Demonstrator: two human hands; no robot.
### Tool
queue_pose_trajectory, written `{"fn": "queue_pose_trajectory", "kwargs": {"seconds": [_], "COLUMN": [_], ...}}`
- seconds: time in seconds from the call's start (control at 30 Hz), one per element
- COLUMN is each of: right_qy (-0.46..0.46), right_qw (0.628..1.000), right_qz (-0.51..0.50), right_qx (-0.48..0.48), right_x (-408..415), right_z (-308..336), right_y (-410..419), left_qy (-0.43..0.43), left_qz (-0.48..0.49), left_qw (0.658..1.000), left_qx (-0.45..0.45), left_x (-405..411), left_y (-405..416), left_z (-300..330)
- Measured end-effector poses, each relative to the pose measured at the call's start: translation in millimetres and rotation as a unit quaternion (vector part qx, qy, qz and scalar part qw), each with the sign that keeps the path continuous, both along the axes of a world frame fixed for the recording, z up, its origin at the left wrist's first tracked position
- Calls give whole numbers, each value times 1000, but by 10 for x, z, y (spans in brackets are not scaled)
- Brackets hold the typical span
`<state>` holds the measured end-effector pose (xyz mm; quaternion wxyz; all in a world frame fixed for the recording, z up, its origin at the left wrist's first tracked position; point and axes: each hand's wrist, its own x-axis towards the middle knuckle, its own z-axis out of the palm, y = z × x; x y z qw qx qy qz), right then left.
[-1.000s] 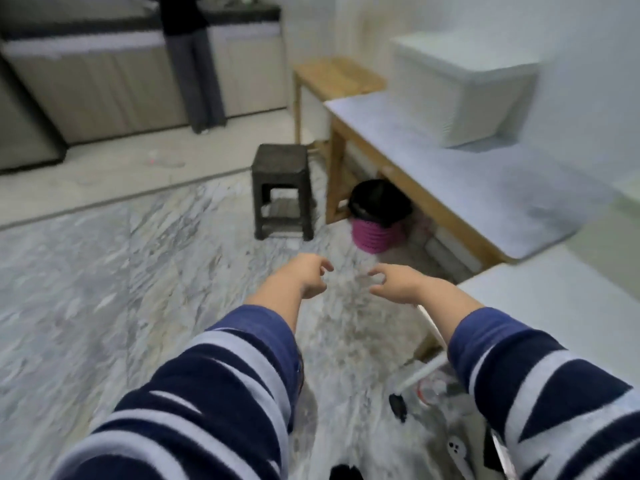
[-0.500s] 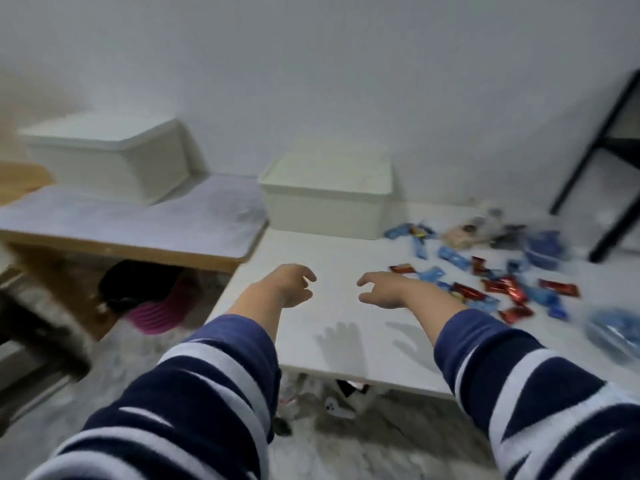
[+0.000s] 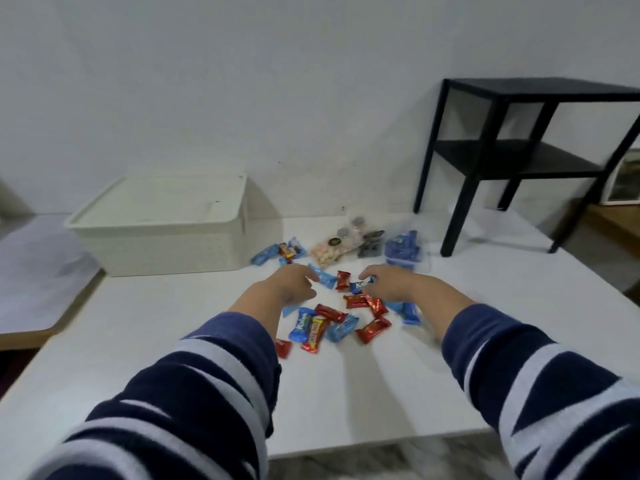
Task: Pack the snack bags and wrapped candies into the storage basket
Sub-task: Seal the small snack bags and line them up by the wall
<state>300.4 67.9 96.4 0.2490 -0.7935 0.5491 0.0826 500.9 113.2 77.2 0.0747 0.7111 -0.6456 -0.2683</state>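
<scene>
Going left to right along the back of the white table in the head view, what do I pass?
White storage basket → small cluster of blue wrapped candies → clear bag of pale snacks → dark snack bag → blue snack bag → black side table.

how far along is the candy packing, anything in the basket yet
Nothing looks packed: the cream lidded plastic storage basket is closed. Both hands, left and right, hover over the scattered red and blue wrapped candies, holding nothing clearly. The clear snack bags lie untouched behind, on the white table.
</scene>
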Motion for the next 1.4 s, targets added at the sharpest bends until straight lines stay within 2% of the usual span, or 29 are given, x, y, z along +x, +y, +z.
{"fn": "queue_pose_trajectory", "kwargs": {"seconds": [0.23,0.47,0.67,0.77,0.93,1.03,1.17,1.27,1.4], "right_qy": [-26,-58,-64,-79,-83,-87,-131,-183,-189], "right_qw": [1000,998,997,994,991,986,971,952,960], "right_qz": [7,-7,-40,-59,-102,-137,-198,-243,-205], "right_qx": [-3,-13,-34,-38,-28,-27,-21,47,32], "right_x": [-255,-112,95,211,393,464,542,564,549], "right_z": [25,-116,-359,-509,-752,-862,-925,-908,-798], "right_y": [-735,-1349,-1851,-2104,-2438,-2546,-2613,-2622,-2604], "left_qy": [-4,-4,57,94,100,67,58,29,26], "left_qz": [1,16,35,46,59,53,64,92,111], "left_qw": [1000,1000,996,994,993,996,995,993,990], "left_qx": [6,-21,-54,-43,-11,0,-49,-71,-84], "left_x": [-256,-80,17,38,117,147,134,68,-52], "left_y": [-752,-1548,-2190,-2378,-2569,-2574,-2507,-2412,-2244], "left_z": [-214,-433,-784,-992,-1275,-1391,-1489,-1547,-1617]}}
